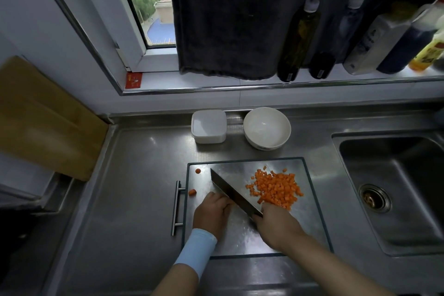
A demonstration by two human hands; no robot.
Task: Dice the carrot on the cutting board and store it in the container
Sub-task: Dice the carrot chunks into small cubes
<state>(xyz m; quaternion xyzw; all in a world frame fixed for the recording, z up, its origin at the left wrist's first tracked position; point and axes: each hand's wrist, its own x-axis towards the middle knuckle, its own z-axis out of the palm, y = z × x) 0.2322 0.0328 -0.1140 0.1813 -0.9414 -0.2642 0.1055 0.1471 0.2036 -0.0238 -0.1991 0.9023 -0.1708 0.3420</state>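
Observation:
A pile of orange carrot dice (276, 190) lies on the right half of the steel cutting board (310, 221). Two carrot end pieces sit at the board's left: one (197, 171) near the far corner, one (192, 192) by the edge. My right hand (276, 223) grips the handle of a cleaver (230, 191), whose blade runs diagonally across the board. My left hand (212, 211) rests curled on the board against the blade's left side; whatever is under its fingers is hidden. A white square container (208, 126) stands behind the board.
A white bowl (266, 127) stands right of the container. The sink (394, 190) lies to the right. A wooden board (45, 118) leans at the left wall. Bottles (298, 38) and a dark towel (228, 19) line the windowsill.

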